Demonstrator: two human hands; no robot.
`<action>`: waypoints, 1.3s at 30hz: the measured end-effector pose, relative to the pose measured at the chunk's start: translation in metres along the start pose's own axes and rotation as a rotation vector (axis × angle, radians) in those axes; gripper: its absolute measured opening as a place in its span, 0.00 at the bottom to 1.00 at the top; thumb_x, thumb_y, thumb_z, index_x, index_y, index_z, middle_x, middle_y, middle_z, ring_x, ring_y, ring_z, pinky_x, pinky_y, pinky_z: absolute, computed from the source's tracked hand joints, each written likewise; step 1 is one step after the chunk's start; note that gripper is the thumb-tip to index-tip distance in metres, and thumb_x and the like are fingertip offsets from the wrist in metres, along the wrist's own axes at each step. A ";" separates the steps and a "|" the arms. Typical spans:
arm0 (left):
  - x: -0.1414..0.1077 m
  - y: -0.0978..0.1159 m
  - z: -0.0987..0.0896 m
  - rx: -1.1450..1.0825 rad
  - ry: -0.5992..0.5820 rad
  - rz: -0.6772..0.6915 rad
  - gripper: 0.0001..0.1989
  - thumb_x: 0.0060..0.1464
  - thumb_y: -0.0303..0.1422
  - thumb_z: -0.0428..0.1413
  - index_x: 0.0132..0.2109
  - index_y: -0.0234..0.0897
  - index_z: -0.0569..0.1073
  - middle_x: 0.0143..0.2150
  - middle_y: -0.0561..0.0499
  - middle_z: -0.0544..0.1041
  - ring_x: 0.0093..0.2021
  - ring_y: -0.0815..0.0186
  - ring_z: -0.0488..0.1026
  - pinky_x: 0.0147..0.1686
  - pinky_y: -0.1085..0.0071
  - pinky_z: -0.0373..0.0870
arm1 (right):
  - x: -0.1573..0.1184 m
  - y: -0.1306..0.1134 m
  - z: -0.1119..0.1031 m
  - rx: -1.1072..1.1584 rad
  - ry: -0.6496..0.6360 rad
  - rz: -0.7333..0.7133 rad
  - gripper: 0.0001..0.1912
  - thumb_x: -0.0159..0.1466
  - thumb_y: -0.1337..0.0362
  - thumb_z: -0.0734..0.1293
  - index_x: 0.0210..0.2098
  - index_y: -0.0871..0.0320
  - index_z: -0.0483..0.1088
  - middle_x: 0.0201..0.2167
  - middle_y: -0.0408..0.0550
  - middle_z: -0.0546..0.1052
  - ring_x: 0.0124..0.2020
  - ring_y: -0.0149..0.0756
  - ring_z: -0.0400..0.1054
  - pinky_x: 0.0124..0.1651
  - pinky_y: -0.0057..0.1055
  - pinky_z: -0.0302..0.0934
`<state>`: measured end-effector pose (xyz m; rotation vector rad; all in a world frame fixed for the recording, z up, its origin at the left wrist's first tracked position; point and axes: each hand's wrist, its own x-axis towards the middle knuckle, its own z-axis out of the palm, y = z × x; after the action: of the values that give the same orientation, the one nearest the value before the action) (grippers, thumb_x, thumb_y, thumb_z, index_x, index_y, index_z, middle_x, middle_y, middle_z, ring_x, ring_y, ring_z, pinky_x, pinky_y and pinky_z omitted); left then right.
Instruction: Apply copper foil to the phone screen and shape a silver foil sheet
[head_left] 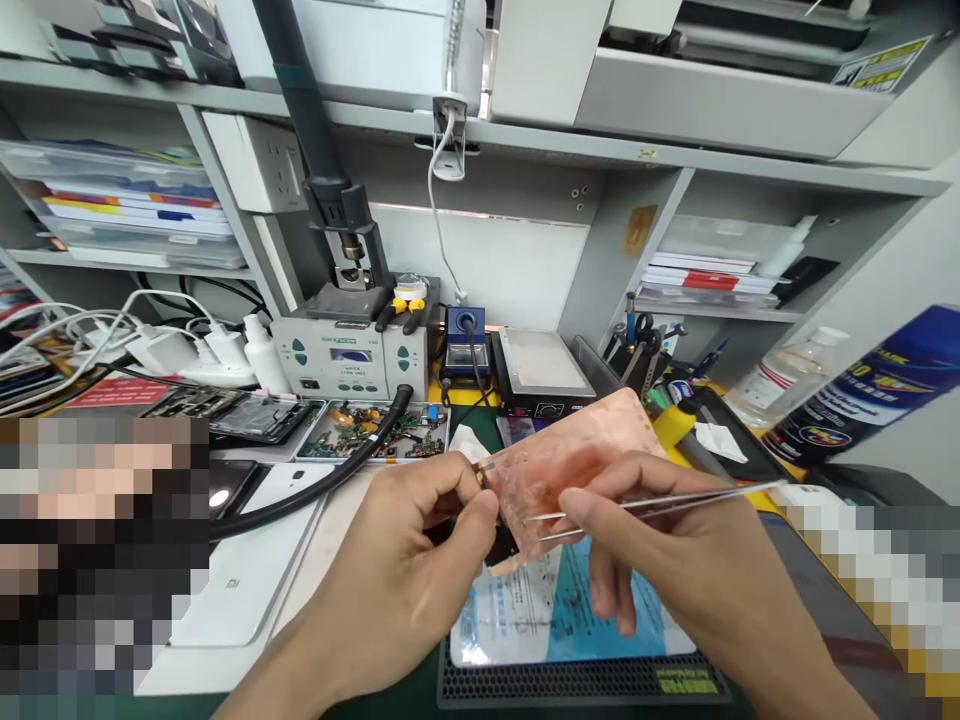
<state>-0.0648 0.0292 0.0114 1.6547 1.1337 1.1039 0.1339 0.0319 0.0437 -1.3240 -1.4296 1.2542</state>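
My left hand (pixel 427 560) pinches the near-left edge of a thin copper-coloured panel (pixel 615 425), where a black strip (pixel 501 545) runs along the border. The panel is held tilted above the work mat, and its surface looks wrinkled near my fingers. Between the thumb and fingers of my right hand (pixel 660 540) is a pair of metal tweezers (pixel 705 497). The two tweezer tips lie slightly apart over the lower left part of the panel; whether they touch it I cannot tell. Below is a blue and white printed sheet (pixel 517 620) on a black perforated mat (pixel 585 685).
A white phone back (pixel 240 585) lies at the left under a black hose (pixel 337 485). Behind stand a tray of circuit boards (pixel 322 435), a hot-air station (pixel 341 355) and a hot plate (pixel 540 360). A clear bottle (pixel 787 380) and blue spray can (pixel 870 385) stand right.
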 end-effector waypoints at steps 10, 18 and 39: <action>-0.001 0.001 0.000 0.238 -0.030 0.157 0.16 0.65 0.29 0.50 0.26 0.39 0.66 0.25 0.57 0.69 0.26 0.70 0.65 0.27 0.72 0.58 | 0.001 0.001 0.001 -0.069 -0.032 0.035 0.15 0.62 0.57 0.72 0.24 0.56 0.69 0.11 0.41 0.74 0.09 0.26 0.61 0.13 0.19 0.57; -0.001 0.000 0.000 0.255 -0.037 0.195 0.16 0.65 0.28 0.50 0.26 0.39 0.67 0.25 0.57 0.69 0.25 0.72 0.65 0.26 0.73 0.58 | 0.002 0.001 0.000 -0.069 -0.041 -0.005 0.15 0.61 0.59 0.73 0.22 0.56 0.68 0.12 0.41 0.75 0.10 0.27 0.64 0.13 0.21 0.60; -0.001 -0.001 0.002 0.225 -0.032 0.176 0.15 0.65 0.29 0.51 0.27 0.39 0.68 0.26 0.56 0.69 0.26 0.70 0.66 0.26 0.72 0.58 | 0.004 0.006 -0.003 -0.047 -0.075 -0.028 0.14 0.63 0.61 0.70 0.23 0.56 0.66 0.13 0.41 0.75 0.10 0.28 0.63 0.14 0.23 0.59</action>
<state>-0.0631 0.0279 0.0097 1.9712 1.1424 1.0860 0.1372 0.0360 0.0385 -1.2954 -1.5338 1.2708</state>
